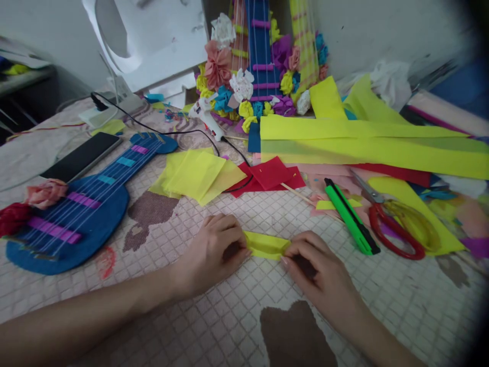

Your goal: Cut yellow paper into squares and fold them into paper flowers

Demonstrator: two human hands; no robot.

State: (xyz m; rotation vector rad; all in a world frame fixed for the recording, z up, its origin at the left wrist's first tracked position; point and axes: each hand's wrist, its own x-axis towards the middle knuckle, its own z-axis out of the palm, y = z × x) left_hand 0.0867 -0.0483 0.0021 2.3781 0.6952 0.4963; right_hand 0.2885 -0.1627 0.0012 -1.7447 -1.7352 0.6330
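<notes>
A small folded strip of yellow crepe paper [266,244] stretches between my two hands, just above the patterned tablecloth. My left hand [219,244] pinches its left end between thumb and fingers. At the other end, my right hand [315,265] has its thumb and fingertips closed on the paper. Behind the hands lies a loose stack of yellow paper squares [194,173], beside several red paper squares [270,176]. The remaining fingers of both hands are curled.
Left lies a blue toy guitar [91,204] near a black phone [82,155]. A glue gun [208,120] with its cord stands behind. On the right are a green box cutter [349,216], red-handled scissors [395,229] and long yellow paper strips [367,145]. Paper-flowered guitars [263,66] stand at the back.
</notes>
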